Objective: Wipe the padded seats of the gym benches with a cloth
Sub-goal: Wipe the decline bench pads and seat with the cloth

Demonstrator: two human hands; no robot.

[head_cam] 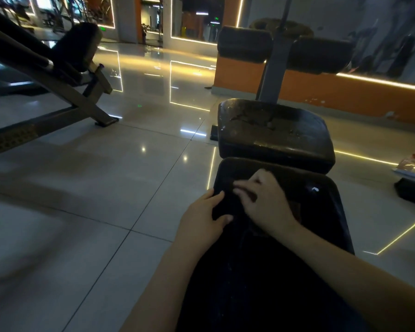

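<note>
A black padded bench (321, 212) runs from the bottom of the view toward the middle, with a worn, cracked seat pad (273, 130) beyond it. A dark cloth (228, 207) lies bunched on the near pad, hard to tell apart from the black padding. My left hand (201, 219) holds the cloth at the pad's left edge, thumb over it. My right hand (264, 202) sits just right of it with curled fingers pinching the cloth.
Two black roller pads (244, 44) on a grey post (273, 68) stand past the seat. Another bench frame (77, 92) angles across the upper left. Glossy tiled floor (106, 188) surrounds the bench. An orange low wall (345, 92) runs at the right.
</note>
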